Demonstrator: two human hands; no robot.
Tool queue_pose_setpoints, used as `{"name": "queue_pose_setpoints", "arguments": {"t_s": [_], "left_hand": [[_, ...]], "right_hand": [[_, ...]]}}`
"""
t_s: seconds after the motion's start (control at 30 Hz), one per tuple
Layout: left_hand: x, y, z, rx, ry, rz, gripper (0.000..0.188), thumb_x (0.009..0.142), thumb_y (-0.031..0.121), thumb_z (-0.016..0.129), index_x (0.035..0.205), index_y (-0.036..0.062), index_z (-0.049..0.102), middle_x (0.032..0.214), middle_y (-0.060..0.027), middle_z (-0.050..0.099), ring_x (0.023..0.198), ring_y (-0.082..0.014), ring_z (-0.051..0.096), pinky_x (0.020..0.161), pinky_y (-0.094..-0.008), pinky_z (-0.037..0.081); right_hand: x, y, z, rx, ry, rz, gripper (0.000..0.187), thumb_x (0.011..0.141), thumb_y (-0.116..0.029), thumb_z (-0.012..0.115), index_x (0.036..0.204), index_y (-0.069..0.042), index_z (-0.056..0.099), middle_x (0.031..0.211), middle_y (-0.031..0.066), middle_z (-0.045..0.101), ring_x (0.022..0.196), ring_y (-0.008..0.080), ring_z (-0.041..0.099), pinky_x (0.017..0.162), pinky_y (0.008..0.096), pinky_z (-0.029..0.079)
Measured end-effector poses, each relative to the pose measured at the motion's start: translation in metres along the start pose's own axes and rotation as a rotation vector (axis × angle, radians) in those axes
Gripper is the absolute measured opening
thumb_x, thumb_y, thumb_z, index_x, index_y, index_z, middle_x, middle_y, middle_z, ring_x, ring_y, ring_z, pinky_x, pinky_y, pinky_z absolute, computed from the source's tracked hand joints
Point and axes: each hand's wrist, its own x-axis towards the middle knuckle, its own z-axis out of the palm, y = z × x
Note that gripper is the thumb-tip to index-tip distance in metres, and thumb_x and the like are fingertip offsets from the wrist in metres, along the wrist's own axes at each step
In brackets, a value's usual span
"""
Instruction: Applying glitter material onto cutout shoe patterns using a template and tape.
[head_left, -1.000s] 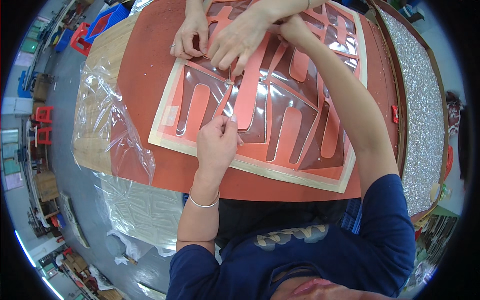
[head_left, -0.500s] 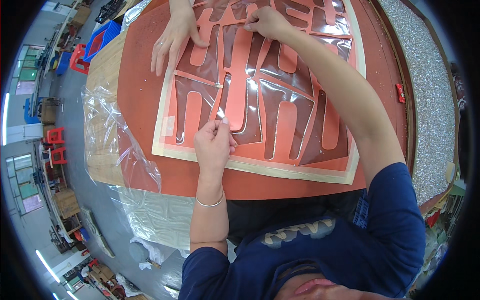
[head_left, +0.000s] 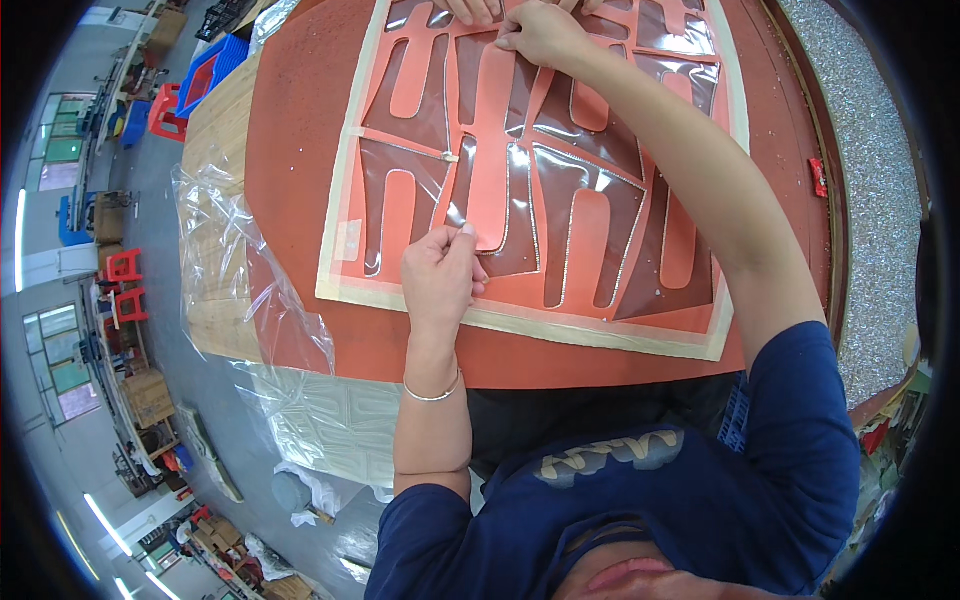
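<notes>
Two hands work on one long pink strip (head_left: 490, 170), which lies in the middle of a big pink sheet (head_left: 515, 292) with pale tape (head_left: 560, 331) along its edges. The person's left hand (head_left: 440, 270) has its thumb and finger pinched on the near end of the strip. The right hand (head_left: 545, 38) reaches far across and looks pinched on the other end, so the hands are well apart, with the strip between them. Another person's fingers (head_left: 472, 12) show at the top, near the right hand; what they touch can't be told. As for how far along things are, it looks like the middle of the job. The strip seems to be in line with its spot, but it has not been let go, and it's hard to tell if it is all the way flat. The left pink piece (head_left: 397, 215) and the right pink piece (head_left: 588, 240) look flat, with no hand on them. Rows of tiny shiny dots (head_left: 535, 215) run by some edges, and clear plastic (head_left: 625, 215) shines in the gaps. Letting go of both ends seems left to do.
</notes>
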Motion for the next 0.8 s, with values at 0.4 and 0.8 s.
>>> {"name": "queue_pose_setpoints", "arguments": {"t_s": [0.4,0.8], "left_hand": [[-0.001,0.009,0.003,0.134,0.017,-0.027,0.025,0.088,0.016,0.053,0.071,-0.001,0.06,0.049,-0.0046,0.055,0.041,-0.0086,0.053,0.037,-0.0225,0.04],[0.009,0.001,-0.006,0.006,-0.081,-0.072,0.026,0.086,0.018,0.055,0.067,-0.0001,0.054,0.045,-0.0018,0.047,0.034,-0.0108,0.049,0.029,-0.0213,0.032]], "right_hand": [[-0.016,-0.013,0.004,-0.187,0.068,-0.029,0.018,0.084,-0.022,0.061,0.092,-0.006,0.067,0.093,0.0137,0.067,0.088,0.03,0.065,0.073,0.0428,0.051],[-0.033,-0.012,0.004,-0.374,0.126,-0.249,0.016,0.082,-0.015,0.055,0.088,-0.003,0.065,0.097,0.0135,0.059,0.085,0.0316,0.064,0.074,0.0442,0.051]]}}
